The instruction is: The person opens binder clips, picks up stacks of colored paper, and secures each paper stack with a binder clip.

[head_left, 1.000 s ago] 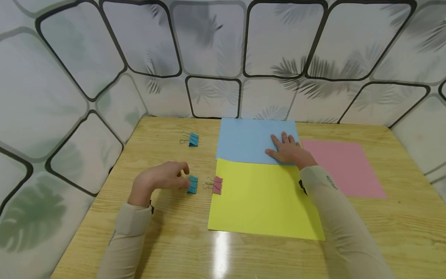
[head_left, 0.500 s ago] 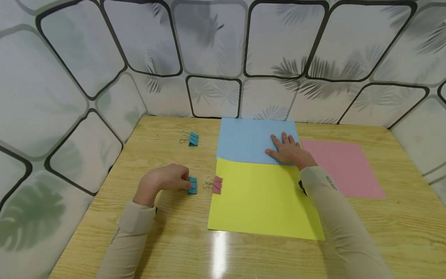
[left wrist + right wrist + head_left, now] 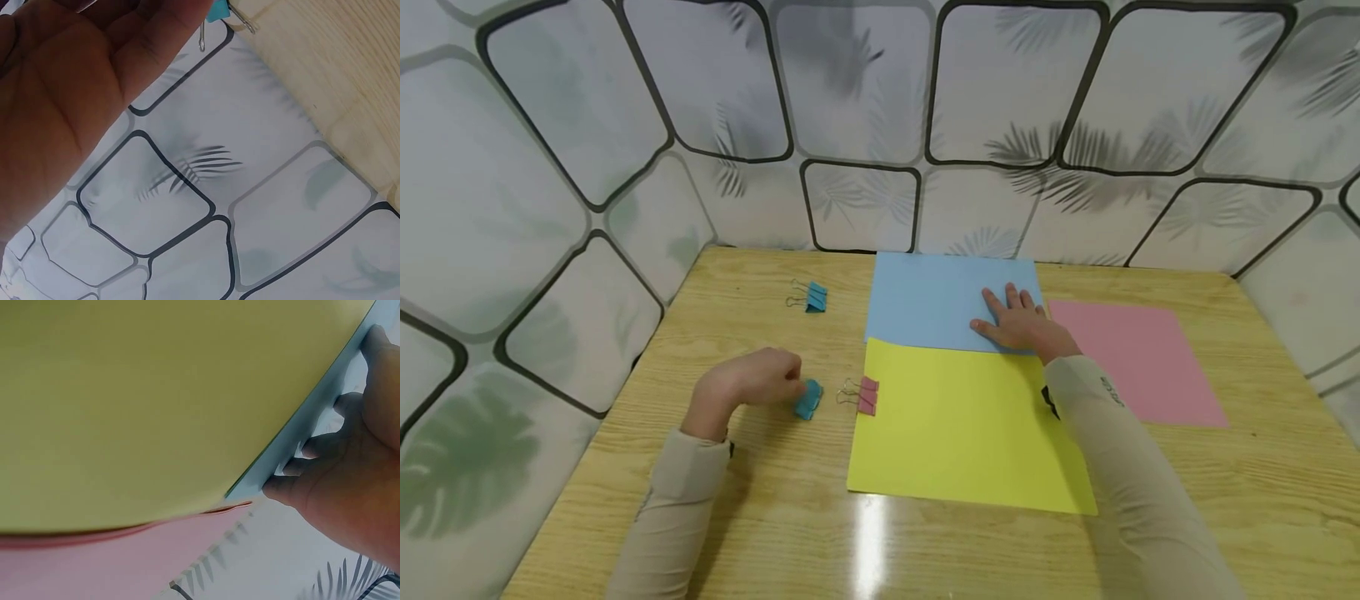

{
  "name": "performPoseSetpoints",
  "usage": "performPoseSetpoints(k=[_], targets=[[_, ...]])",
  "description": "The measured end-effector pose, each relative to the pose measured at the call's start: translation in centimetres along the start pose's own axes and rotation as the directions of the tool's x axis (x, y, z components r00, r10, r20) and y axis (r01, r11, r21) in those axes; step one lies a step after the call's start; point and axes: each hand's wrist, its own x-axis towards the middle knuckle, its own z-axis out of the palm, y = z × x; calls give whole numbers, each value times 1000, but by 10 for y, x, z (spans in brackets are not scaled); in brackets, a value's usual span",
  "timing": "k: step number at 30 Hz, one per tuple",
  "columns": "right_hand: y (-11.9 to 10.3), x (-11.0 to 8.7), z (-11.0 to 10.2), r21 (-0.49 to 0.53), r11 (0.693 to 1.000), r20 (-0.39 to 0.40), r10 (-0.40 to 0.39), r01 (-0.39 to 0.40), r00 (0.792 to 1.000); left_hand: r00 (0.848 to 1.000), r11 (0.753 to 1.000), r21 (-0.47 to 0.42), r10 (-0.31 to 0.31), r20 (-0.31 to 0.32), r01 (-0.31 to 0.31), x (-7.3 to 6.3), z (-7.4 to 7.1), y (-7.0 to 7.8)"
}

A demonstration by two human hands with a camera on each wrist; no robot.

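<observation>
My left hand [image 3: 748,383] has its fingers curled and pinches a blue binder clip [image 3: 808,399], which sits tilted at the fingertips. The clip's handle end is hidden by the fingers. My right hand [image 3: 1022,321] lies spread on a blue sheet of paper [image 3: 917,300], fingers apart; the right wrist view shows its fingertips on the blue sheet. A yellow sheet [image 3: 970,433] overlaps the blue sheet's near edge. On the yellow sheet's left edge is a pink binder clip [image 3: 868,396], its wire handles pointing left.
Another blue binder clip [image 3: 816,297] lies farther back on the wooden table [image 3: 760,517]. A pink sheet [image 3: 1138,362] lies to the right, beyond my right forearm. A patterned wall covering [image 3: 857,92] stands along the table's back and left sides.
The left hand's fingers have closed on the near blue clip, and the clip has turned and shifted slightly left. The right hand stays in place on the blue sheet.
</observation>
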Motion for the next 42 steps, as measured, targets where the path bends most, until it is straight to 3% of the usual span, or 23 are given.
performPoseSetpoints(k=[7,17,27,32,36,40,42], targets=[[0,2,1,-8,1000,-7,-8,8,1000,1000,999,-47,26,8,-25,-1,-2,-2],[0,-1,1,8,1000,-13,-14,15,1000,999,998,-42,40,-9,-40,-7,-5,-2],[1,0,1,10,1000,-4,-9,9,1000,998,998,-11,-57,3,57,-6,-5,5],[1,1,2,9,1000,-3,-7,7,1000,999,999,-13,-33,-21,32,-7,-6,2],[0,1,2,5,1000,-8,-9,9,1000,999,997,-78,-22,-42,19,-7,-5,0],[-1,-1,1,2,1000,-14,-14,14,1000,994,990,-133,34,-104,-48,-3,-5,-2],[-2,-1,1,-1,1000,-15,-17,17,1000,984,986,-137,71,-163,-94,-1,-5,-3]])
